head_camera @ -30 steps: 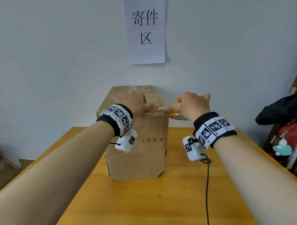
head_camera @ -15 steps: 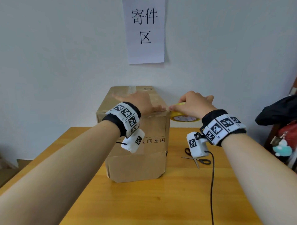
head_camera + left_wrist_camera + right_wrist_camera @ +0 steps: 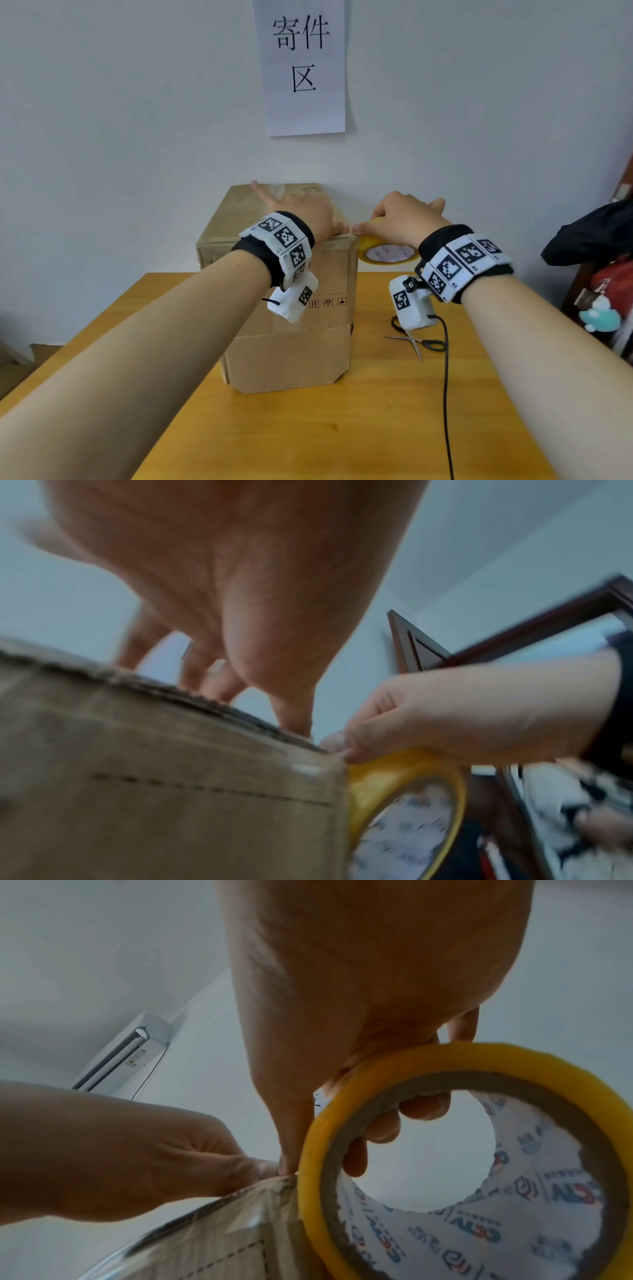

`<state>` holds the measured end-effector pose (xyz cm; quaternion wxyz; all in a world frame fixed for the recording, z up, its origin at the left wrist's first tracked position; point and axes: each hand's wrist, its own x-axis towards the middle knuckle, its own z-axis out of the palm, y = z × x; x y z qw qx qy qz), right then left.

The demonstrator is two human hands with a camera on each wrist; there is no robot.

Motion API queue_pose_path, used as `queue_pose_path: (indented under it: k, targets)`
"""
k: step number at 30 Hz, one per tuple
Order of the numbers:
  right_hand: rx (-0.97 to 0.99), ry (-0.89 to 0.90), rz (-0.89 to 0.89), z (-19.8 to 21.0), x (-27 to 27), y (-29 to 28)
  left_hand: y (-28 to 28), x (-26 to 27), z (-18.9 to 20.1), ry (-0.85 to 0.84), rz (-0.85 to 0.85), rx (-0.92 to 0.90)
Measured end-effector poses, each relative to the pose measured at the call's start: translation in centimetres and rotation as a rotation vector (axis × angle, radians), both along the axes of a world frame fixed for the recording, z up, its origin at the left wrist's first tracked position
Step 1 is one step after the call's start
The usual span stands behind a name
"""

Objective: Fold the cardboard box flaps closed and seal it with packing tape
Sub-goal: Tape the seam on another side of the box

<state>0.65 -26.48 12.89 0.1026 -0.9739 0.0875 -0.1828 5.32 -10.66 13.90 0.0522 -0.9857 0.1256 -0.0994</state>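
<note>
A tall brown cardboard box (image 3: 284,342) stands on the wooden table (image 3: 308,438), its top flaps folded down. My left hand (image 3: 301,212) lies flat on the box top, fingers spread, its thumb pressing the near right corner (image 3: 294,723). My right hand (image 3: 404,219) grips a yellow packing tape roll (image 3: 387,255) just off the box's right top edge, fingers hooked through the core (image 3: 421,1107). The roll's rim (image 3: 496,1053) touches that corner, where a strip of clear tape (image 3: 246,1218) lies on the cardboard (image 3: 212,1253). Both thumbs meet there.
Scissors (image 3: 416,342) lie on the table to the right of the box, beside a black cable (image 3: 445,394). A paper sign (image 3: 303,68) hangs on the white wall behind. Dark clothing and bags (image 3: 603,274) sit at the far right.
My right hand has carried the tape roll slightly right and down past the box's right edge. My left fingers have spread farther back across the top.
</note>
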Motion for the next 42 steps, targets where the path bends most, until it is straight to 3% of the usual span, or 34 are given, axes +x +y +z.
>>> queue_pose_path:
  k: [3, 12, 22, 27, 42]
  targets:
    - [0.013, -0.002, 0.008, 0.0, 0.2, -0.1, 0.1, 0.1, 0.4, 0.047, -0.124, -0.095]
    - [-0.038, -0.006, 0.05, -0.6, 0.3, -0.6, 0.4, 0.3, 0.7, 0.063, -0.095, -0.261]
    - [-0.112, -0.049, 0.008, -1.1, 0.6, -0.4, -0.1, 0.4, 0.3, -0.023, -0.106, -0.259]
    - [-0.103, -0.057, -0.01, -1.2, 0.5, -0.3, 0.6, 0.6, -0.1, 0.033, -0.217, -0.281]
    - [-0.142, -0.129, -0.098, -1.9, -0.6, -0.6, -1.1, -1.4, -1.0, -0.167, -0.173, -0.079]
